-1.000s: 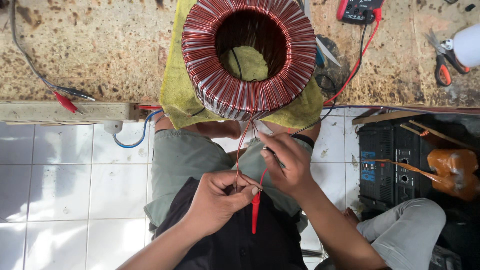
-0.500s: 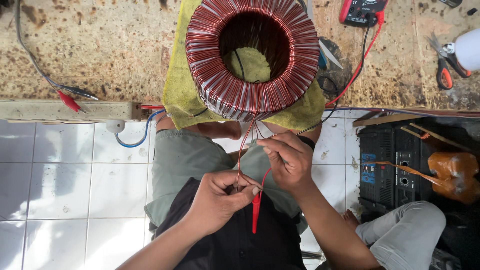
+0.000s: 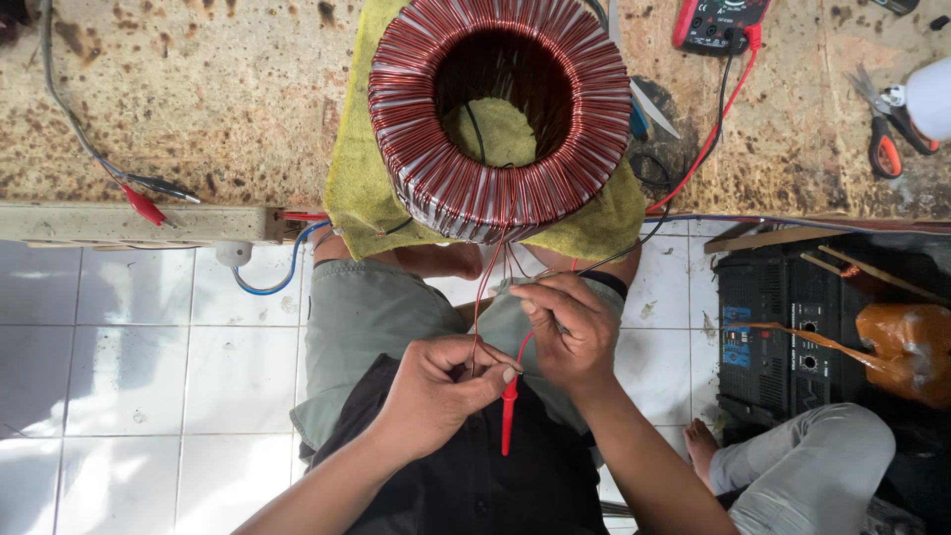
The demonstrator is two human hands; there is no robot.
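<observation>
A large ring-shaped coil wound with copper wire (image 3: 500, 114) rests on a yellow cloth (image 3: 352, 183) at the bench edge. Thin copper wire ends (image 3: 485, 287) hang down from its front. My left hand (image 3: 436, 391) pinches these wire ends between thumb and fingers over my lap. My right hand (image 3: 565, 332) is closed just to the right, touching the same wires, and a red test probe (image 3: 509, 416) hangs below it on a red lead.
A red multimeter (image 3: 718, 22) lies at the bench's far right, with scissors (image 3: 877, 124) and a white bottle (image 3: 929, 94) beyond. Red clip leads (image 3: 144, 203) lie at left. A black amplifier box (image 3: 783, 337) stands on the tiled floor at right, beside another person's knee (image 3: 807, 466).
My hands have barely shifted; the left fingers have closed a little more on the wire ends. The view has drifted slightly.
</observation>
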